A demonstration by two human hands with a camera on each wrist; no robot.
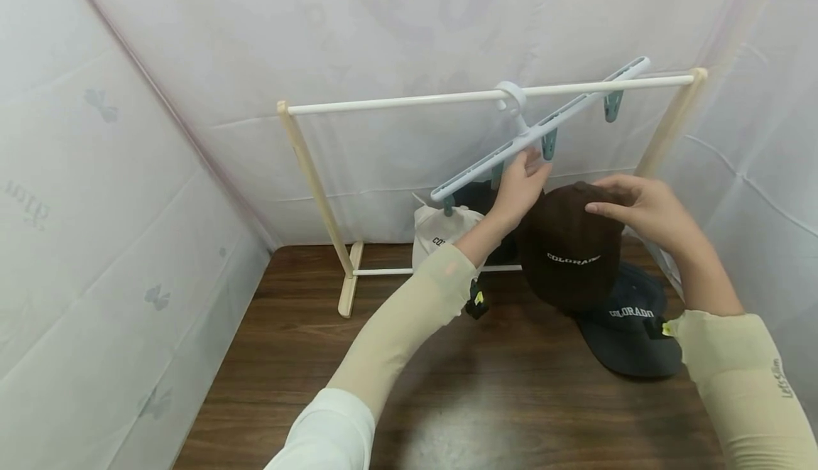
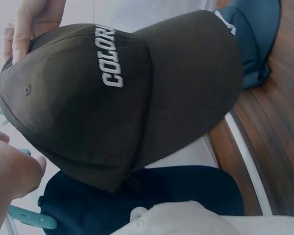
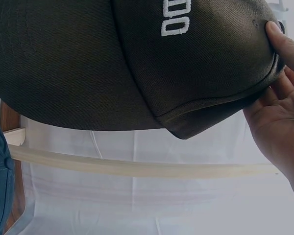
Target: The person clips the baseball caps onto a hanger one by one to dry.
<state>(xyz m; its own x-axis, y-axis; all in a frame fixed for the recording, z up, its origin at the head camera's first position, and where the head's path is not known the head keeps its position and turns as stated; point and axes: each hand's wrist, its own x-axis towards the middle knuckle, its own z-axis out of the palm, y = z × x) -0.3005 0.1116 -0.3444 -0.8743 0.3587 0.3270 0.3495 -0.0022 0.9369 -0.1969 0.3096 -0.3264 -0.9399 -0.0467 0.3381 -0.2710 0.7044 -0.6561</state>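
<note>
A brown cap (image 1: 569, 243) with white lettering hangs from the right hand (image 1: 658, 214), whose thumb and fingers pinch its crown; the right wrist view shows this hand (image 3: 284, 98) at the edge of the cap (image 3: 201, 63). Just under the pale blue hanger (image 1: 492, 165) is the left hand (image 1: 520, 189), its fingers loosely bent below a teal clip (image 1: 549, 145). Whether they touch that clip is unclear. In the left wrist view the left hand (image 2: 12, 169) is beside the brown cap (image 2: 83, 98). A white cap (image 1: 441, 228) and a dark cap (image 1: 476, 195) hang at the hanger's lower end.
The hanger hooks over the white rail (image 1: 396, 102) of a wooden-ended rack (image 1: 313, 186). Another teal clip (image 1: 613, 106) is at its upper right end. On the brown table (image 1: 383, 385) a dark cap with white lettering (image 1: 633, 335) lies at the right, below the brown one.
</note>
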